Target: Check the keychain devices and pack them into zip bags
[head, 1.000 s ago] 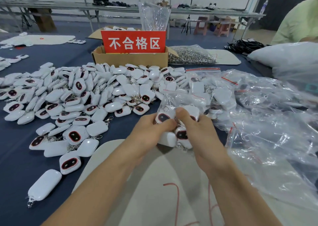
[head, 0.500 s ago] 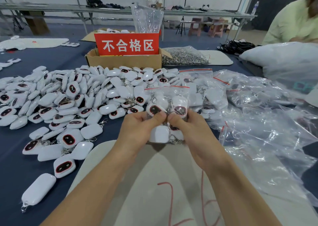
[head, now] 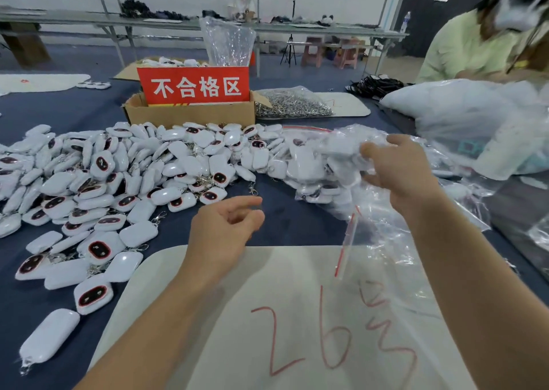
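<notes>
1. Keychain devices (head: 101, 181) stay heaped left of the white mat (head: 297, 270).
2. Left hand (head: 225, 232), at the mat's far edge, has let go; grip apart, empty.
3. Right hand (head: 401, 172) now reaches the packed zip bags (head: 309, 166) beyond the mat's right corner; cannot tell its grip.

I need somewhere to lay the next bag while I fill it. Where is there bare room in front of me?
Bare: the white mat between your forearms, and the blue cloth strip between the mat, the loose keychain devices and the filled zip bags. Crowded: the devices on the left, empty zip bags overlapping the mat's right edge.
</notes>
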The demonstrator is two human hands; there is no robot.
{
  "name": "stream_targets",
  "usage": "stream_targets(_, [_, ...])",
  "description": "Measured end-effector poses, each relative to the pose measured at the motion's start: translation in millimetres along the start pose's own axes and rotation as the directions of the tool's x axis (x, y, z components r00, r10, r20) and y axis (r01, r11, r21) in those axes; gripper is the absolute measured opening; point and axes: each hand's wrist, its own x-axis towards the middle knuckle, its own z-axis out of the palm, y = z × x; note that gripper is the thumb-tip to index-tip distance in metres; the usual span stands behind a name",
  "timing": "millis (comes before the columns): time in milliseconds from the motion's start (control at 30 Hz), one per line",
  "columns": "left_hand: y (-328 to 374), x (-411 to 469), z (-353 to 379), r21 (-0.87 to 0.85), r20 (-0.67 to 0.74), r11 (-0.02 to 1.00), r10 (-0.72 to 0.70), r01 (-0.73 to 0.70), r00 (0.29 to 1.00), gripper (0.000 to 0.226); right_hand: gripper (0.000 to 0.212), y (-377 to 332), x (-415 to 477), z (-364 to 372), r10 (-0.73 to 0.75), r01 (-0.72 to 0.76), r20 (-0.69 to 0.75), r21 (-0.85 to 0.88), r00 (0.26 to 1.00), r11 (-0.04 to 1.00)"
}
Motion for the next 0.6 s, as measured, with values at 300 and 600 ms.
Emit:
stream_targets(300, [-1, -14, 12, 0.444, 0.069, 0.878, 0.168, -0.181, 0.983, 0.039, 0.045, 53, -78, -15, -0.179, 0.262, 0.197, -0.589, 0.964, 0.764])
stream_targets(600, [0, -17, 19, 0.484, 0.103, 0.853, 0.165, -0.194, 0.981, 0.039, 0.035, 67, -95, -12, -0.285, 0.439, 0.334, -0.681, 0.899, 0.586])
